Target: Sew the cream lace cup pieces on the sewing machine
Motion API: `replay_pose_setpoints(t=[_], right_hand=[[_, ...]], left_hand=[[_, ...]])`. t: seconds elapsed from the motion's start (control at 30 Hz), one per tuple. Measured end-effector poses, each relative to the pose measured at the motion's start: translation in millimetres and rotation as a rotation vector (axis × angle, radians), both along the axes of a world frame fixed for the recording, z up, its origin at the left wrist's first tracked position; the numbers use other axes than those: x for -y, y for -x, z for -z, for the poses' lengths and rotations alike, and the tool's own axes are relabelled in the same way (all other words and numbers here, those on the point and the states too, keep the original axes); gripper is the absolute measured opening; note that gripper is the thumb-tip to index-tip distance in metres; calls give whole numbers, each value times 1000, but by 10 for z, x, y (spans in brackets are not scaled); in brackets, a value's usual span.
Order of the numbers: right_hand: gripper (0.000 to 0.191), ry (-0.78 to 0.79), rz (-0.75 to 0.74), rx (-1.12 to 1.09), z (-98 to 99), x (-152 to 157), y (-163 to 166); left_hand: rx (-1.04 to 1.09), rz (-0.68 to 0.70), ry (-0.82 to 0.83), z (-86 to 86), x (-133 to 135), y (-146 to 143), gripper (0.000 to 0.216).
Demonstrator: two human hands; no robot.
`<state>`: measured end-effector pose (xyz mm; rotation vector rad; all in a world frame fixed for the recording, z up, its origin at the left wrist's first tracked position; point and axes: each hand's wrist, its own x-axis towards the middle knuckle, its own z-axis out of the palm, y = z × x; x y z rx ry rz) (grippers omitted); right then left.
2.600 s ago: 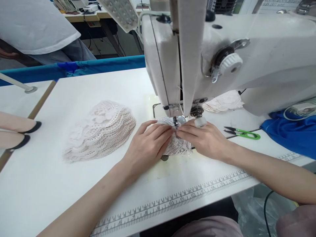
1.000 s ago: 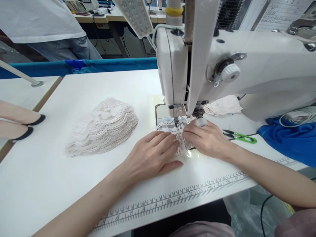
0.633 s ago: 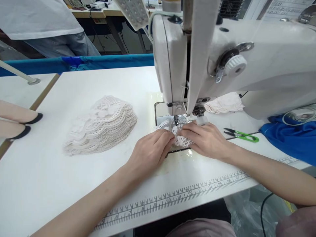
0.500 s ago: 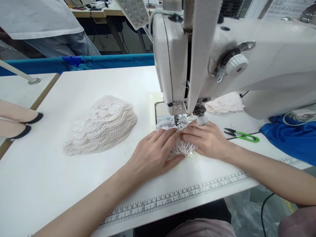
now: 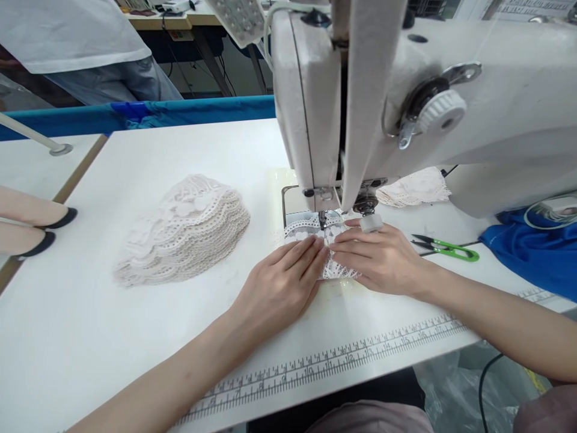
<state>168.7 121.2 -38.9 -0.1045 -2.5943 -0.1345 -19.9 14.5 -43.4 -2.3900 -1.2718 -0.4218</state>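
A piece of white lace (image 5: pixel 339 269) lies on the machine bed, its far part under the presser foot (image 5: pixel 322 220) of a white sewing machine (image 5: pixel 311 108). My left hand (image 5: pixel 288 272) rests flat on the lace's left side, fingers stretched out and side by side, thumb hidden. On the right side of the lace lies my right hand (image 5: pixel 383 255), open, with its fingers extended and a little apart, close beside the foot. Both sets of fingertips press the lace down just in front of the needle area.
To the left sits a fanned stack of lace pieces (image 5: pixel 189 231). More lace (image 5: pixel 417 187) lies behind the machine head. Green thread snips (image 5: pixel 446 248) and blue fabric (image 5: pixel 532 246) are at right. A ruler strip (image 5: pixel 315 370) lines the front edge. A person (image 5: pixel 90 42) stands beyond the table.
The lace now lies flatter; its near edge was bunched before. My left thumb, which stuck out toward the lace's near edge, is now tucked out of sight. The view has shifted slightly.
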Motion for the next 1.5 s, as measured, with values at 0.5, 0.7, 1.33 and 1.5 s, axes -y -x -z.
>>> replay_pose_setpoints(t=[0.5,0.7,1.33,1.5], right_hand=[[28,-30,5,-55,3,-33,38],[29,-45,28,-64,34,-73,57],[23,-150,65,-28,61,-77,60],[22,-174,24,-39,47,-48,52]], left_hand=[[19,-18,-15,1,-84,19,30],[19,-53,-14,2,-125,37,32],[11,-97,-23,-12,-114,48,30],[17,-65,-8,-41,-16,5,30]])
